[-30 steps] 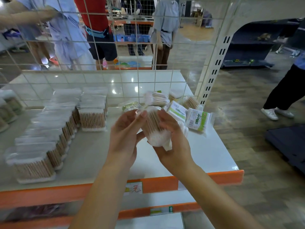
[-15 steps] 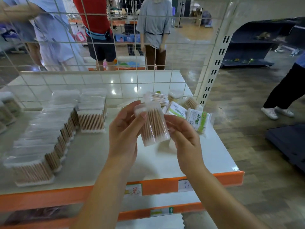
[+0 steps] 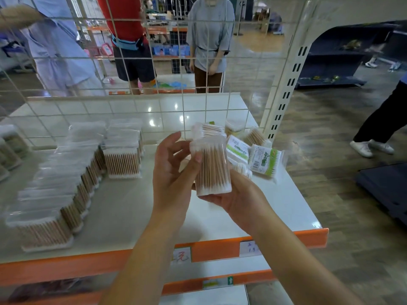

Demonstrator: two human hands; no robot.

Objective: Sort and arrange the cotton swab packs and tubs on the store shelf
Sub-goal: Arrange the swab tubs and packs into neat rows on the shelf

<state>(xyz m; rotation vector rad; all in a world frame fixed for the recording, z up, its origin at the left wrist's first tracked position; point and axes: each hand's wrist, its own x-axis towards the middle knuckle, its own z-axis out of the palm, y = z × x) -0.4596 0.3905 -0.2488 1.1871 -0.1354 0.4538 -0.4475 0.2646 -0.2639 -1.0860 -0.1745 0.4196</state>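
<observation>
Behind tub [image 3: 212, 166]: loose packs [image 3: 265, 160], maybe tubs

Bare forearms — no sleeves, rings.

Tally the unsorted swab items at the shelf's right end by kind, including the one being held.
Clear tub held by left hand and right hand: 1
Green-and-white packs: 2
Round tub: 1
Loose clear wooden-stick packs: 3 visible, some partly hidden
Total: 7
</observation>
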